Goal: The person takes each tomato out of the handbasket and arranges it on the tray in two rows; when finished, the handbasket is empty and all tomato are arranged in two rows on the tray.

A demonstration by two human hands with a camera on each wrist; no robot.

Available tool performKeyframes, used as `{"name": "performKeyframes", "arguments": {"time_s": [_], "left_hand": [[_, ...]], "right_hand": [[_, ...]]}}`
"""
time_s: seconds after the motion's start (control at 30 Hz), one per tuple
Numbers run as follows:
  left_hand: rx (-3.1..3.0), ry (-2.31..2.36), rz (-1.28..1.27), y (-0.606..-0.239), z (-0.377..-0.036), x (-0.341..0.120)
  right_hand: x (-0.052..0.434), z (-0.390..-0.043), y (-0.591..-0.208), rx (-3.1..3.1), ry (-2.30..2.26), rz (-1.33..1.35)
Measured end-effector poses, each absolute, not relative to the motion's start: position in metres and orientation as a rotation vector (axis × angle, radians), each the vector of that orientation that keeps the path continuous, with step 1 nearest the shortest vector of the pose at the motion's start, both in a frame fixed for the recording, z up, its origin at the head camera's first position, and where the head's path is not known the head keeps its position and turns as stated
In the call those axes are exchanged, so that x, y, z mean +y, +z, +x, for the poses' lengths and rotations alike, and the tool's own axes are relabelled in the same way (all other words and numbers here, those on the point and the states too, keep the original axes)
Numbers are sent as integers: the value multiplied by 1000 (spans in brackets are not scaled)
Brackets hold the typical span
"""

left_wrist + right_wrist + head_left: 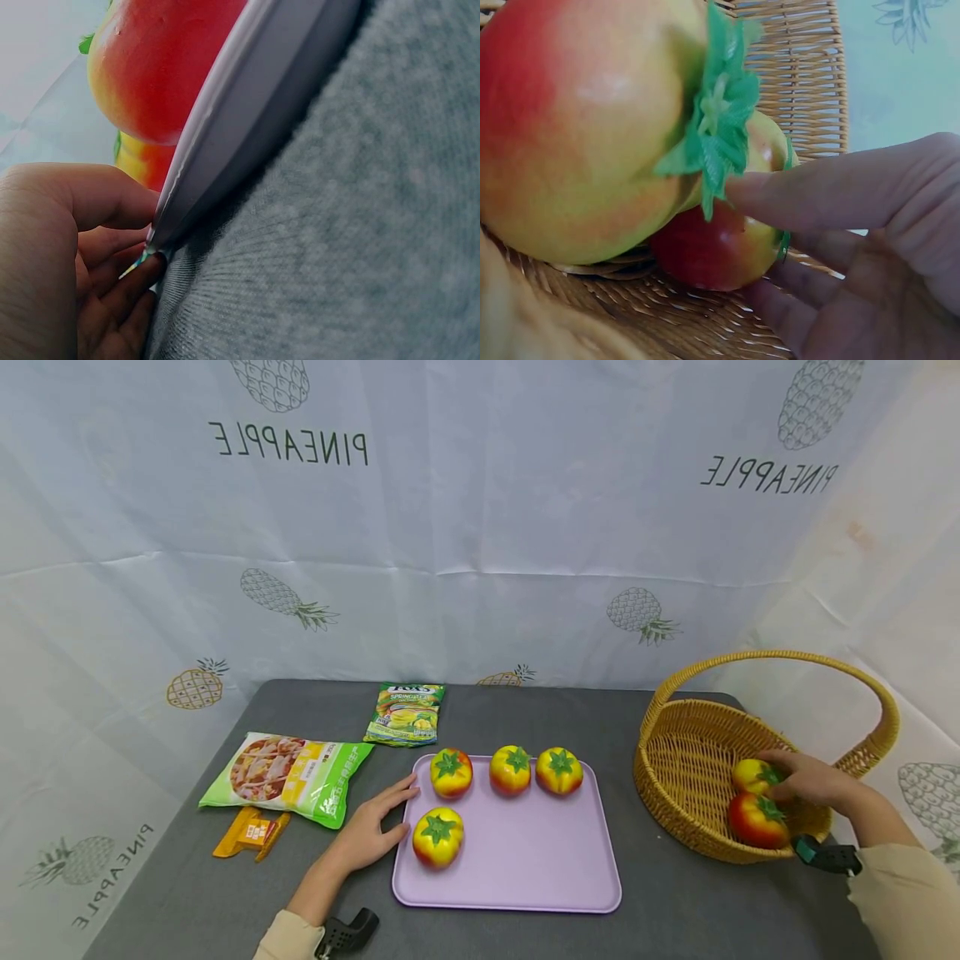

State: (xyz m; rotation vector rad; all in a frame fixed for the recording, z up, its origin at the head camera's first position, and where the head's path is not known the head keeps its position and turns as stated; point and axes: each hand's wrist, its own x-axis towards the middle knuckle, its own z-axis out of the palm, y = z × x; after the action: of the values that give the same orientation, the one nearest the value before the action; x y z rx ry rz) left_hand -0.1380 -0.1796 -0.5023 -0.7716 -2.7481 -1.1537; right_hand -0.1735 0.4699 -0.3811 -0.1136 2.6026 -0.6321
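Observation:
My right hand (813, 781) reaches into the wicker basket (686, 827), thumb and fingers around a yellow-red persimmon (752, 775) with a green leafy top. A redder persimmon (756, 822) lies in front of it in the basket. In the right wrist view the thumb (810, 191) lies across the held persimmon (720, 251), and the other fingers are partly hidden behind it. On the left, my left hand (367, 831) rests at the left edge of the lilac tray (525, 868), its thumb touching the rim in the left wrist view. Several persimmons (437, 837) sit on the tray.
Left of the tray lie a green-and-white food bag (288, 777) and a small orange packet (252, 833). A green candy bag (406, 715) lies behind the tray. The basket's tall handle (780, 656) arches over it. A pineapple-print curtain (480, 527) hangs behind the grey table (540, 718).

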Motion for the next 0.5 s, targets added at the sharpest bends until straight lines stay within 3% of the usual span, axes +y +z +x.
{"name": "performKeyframes", "arguments": {"time_s": [0.5], "left_hand": [[-2767, -1191, -772, -502, -139, -181]], "right_hand": [[468, -176, -381, 2654, -587, -166]]}}
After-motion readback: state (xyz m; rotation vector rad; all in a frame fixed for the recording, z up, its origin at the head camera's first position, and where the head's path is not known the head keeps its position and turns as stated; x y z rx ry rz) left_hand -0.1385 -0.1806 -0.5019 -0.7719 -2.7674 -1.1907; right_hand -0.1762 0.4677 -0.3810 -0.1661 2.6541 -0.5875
